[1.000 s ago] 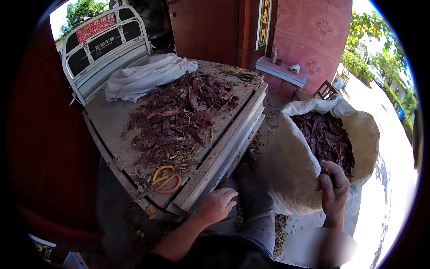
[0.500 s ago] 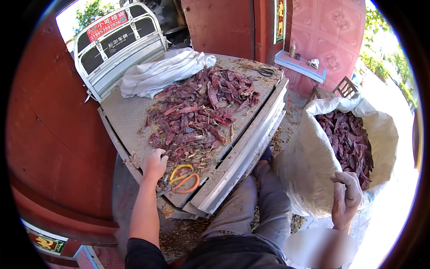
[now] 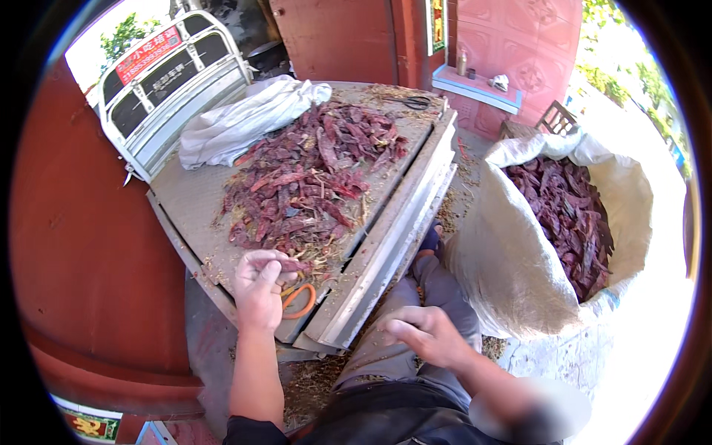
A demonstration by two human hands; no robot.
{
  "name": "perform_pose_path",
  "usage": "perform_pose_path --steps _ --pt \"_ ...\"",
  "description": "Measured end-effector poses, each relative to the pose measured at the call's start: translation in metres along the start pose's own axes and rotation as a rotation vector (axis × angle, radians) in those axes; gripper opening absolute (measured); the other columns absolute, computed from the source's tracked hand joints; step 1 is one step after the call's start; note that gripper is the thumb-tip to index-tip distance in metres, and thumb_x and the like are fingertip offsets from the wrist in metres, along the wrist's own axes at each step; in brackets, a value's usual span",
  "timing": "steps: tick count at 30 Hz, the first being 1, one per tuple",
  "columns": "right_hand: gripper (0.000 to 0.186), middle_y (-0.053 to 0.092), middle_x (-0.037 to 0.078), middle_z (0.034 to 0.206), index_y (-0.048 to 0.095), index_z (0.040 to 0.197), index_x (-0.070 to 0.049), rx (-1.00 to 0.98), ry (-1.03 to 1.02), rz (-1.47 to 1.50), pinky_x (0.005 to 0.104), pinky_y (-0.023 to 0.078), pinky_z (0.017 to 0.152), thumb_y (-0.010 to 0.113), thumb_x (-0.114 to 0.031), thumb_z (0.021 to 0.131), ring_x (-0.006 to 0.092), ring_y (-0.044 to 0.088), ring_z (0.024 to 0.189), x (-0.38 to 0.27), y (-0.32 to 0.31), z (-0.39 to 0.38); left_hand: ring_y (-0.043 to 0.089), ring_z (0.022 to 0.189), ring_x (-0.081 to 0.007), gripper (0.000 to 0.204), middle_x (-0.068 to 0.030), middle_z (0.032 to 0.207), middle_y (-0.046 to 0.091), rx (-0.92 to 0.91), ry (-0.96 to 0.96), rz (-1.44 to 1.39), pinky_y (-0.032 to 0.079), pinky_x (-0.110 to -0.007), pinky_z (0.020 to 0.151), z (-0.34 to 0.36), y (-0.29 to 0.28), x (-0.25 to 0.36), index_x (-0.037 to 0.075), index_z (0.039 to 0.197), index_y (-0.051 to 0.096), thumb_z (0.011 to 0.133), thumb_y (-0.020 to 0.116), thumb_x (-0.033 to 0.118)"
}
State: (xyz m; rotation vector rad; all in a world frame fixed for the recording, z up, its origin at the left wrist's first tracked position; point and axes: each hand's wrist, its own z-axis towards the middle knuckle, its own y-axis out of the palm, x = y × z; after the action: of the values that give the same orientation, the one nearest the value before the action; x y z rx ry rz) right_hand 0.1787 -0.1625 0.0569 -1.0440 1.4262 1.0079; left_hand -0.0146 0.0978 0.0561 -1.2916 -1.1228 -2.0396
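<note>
Gray truck bed (image 3: pixel 182 196) lay under and beyond left grip (image 3: pixel 259 285). Left grip pinched one dried red pepper (image 3: pixel 296 265), which poked out to right. Orange-handled scissors (image 3: pixel 312 298) lay just below pepper. Pepper pile (image 3: pixel 304 178) sat ahead of left grip, white cloth (image 3: pixel 245 124) beyond pile. Right grip (image 3: pixel 426 335) hung over gray pant legs (image 3: pixel 454 297), fingers bent; could not tell if it held anything. Big pale sack (image 3: pixel 508 259) of peppers stood to right of it.

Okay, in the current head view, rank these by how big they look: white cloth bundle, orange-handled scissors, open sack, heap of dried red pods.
Largest to smallest, as they look:
1. Open sack
2. Heap of dried red pods
3. White cloth bundle
4. Orange-handled scissors, partly hidden by the left hand
</note>
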Motion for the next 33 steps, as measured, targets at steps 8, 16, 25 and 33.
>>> perform_pose_path --steps 8,16,25,33 --pt "0.035 0.07 0.002 0.103 0.067 0.122 -0.003 0.122 0.159 0.765 0.0297 0.056 0.079 0.06 -0.035 0.109 0.0123 0.067 0.09 0.051 0.012 0.035 0.072 0.105 -0.0313 0.023 -0.0098 0.107 0.073 -0.694 0.599 0.736 0.056 -0.043 0.097 -0.069 0.089 -0.053 0.005 0.096 0.07 0.079 0.075 -0.009" --pt "0.027 0.068 0.005 0.085 0.068 0.104 -0.002 0.047 0.057 -0.013 0.0327 0.054 0.069 0.057 -0.027 0.109 0.0146 0.067 0.075 0.033 -0.016 0.014 0.065 0.1 -0.012 0.033 -0.0056 0.109 0.068 -0.387 -0.187 0.351 0.054 -0.03 0.088 -0.075 0.07 -0.08 -0.005 0.13 0.061 0.098 0.067 0.001" --pt "0.022 0.068 0.019 0.093 0.065 0.1 -0.003 -0.12 -0.273 -0.857 0.0497 0.054 0.073 0.06 -0.025 0.102 0.0388 0.07 0.085 0.022 -0.032 0.009 0.071 0.087 -0.0246 0.032 -0.0131 0.095 0.074 -0.763 -0.039 0.744 0.056 -0.035 0.079 -0.053 0.08 -0.06 0.002 0.122 0.07 0.092 0.075 0.009" --pt "0.011 0.066 0.011 0.09 0.065 0.093 -0.006 -0.176 -0.312 -1.233 0.0465 0.057 0.069 0.063 -0.017 0.092 0.0334 0.071 0.081 0.027 -0.039 0.015 0.069 0.084 -0.035 0.023 -0.0128 0.089 0.071 -0.965 0.264 1.144 0.053 -0.046 0.072 -0.048 0.095 -0.042 0.007 0.109 0.073 0.089 0.071 0.017"
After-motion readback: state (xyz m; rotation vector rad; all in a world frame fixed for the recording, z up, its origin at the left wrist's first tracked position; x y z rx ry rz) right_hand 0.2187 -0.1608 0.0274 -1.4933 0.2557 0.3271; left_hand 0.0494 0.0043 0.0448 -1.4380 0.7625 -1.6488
